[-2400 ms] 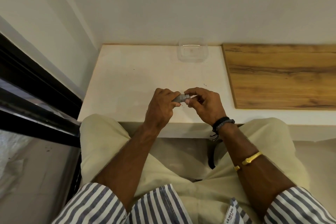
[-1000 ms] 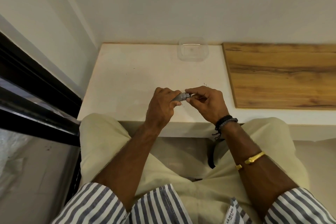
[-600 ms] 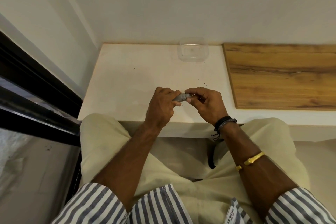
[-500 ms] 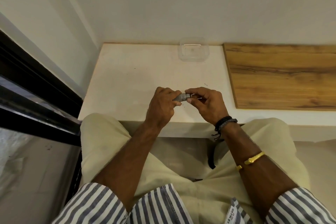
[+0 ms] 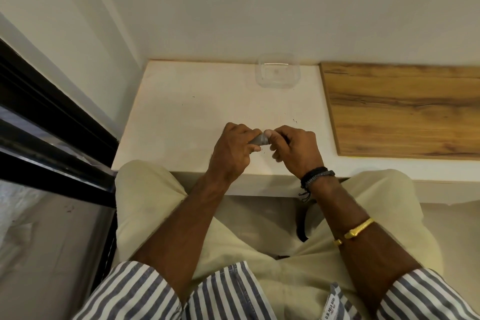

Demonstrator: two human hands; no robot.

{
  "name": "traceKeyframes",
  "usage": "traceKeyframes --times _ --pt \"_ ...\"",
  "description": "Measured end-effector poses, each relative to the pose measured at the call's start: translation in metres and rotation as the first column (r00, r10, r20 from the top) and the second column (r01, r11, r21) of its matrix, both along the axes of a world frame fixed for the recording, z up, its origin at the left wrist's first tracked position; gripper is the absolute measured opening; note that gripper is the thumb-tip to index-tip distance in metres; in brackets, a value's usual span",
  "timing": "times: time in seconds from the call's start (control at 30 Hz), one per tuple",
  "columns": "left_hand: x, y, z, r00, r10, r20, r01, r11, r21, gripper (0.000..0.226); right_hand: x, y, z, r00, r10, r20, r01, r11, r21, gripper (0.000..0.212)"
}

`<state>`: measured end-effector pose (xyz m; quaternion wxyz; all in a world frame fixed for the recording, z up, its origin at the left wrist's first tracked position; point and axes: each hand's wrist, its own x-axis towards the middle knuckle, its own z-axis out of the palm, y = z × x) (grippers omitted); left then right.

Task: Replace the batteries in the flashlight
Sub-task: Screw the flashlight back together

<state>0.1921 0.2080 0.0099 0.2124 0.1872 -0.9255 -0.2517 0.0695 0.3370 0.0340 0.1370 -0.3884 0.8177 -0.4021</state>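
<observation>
A small grey flashlight (image 5: 259,140) is held over the near part of the white counter (image 5: 197,117). My left hand (image 5: 233,153) is wrapped around its body, hiding most of it. My right hand (image 5: 296,149) meets it from the right, with thumb and fingertips pinched on the flashlight's right end. Only a short grey stretch shows between the two hands. No batteries are visible.
A clear plastic container (image 5: 278,70) stands at the back of the counter by the wall. A wooden board (image 5: 405,109) covers the counter's right part. A black window frame (image 5: 52,138) runs along the left. My knees sit under the counter's front edge.
My right hand has curled in tighter against the flashlight's end, and its fingers have shifted a little. The left hand has stayed in place around the body.
</observation>
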Motion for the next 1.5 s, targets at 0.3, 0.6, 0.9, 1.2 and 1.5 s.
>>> traceKeyframes --times 0.3,0.6,0.9,1.2,1.5 --pt "-0.001 0.0 -0.002 1.0 0.013 0.016 -0.014 1.0 0.026 0.025 -0.005 0.007 0.0 0.983 0.114 0.143 -0.112 0.993 -0.022 0.024" --pt "-0.002 0.003 -0.001 1.0 0.002 -0.021 -0.001 0.999 0.035 0.025 -0.006 0.007 0.001 0.992 0.032 0.124 -0.037 0.998 0.041 0.048" --pt "-0.001 0.003 -0.002 1.0 -0.009 0.016 0.009 1.0 0.002 0.025 -0.007 0.005 -0.005 0.988 0.016 0.153 -0.021 0.999 0.026 0.035" --pt "-0.003 0.004 -0.002 0.998 0.017 0.068 -0.02 0.999 0.032 0.029 -0.015 0.01 -0.011 0.971 0.106 0.214 -0.111 0.994 0.01 0.035" --pt "-0.002 0.005 0.001 0.998 -0.009 0.06 0.009 1.0 -0.007 0.027 -0.009 0.008 -0.008 0.986 -0.021 0.168 0.002 0.994 0.112 0.045"
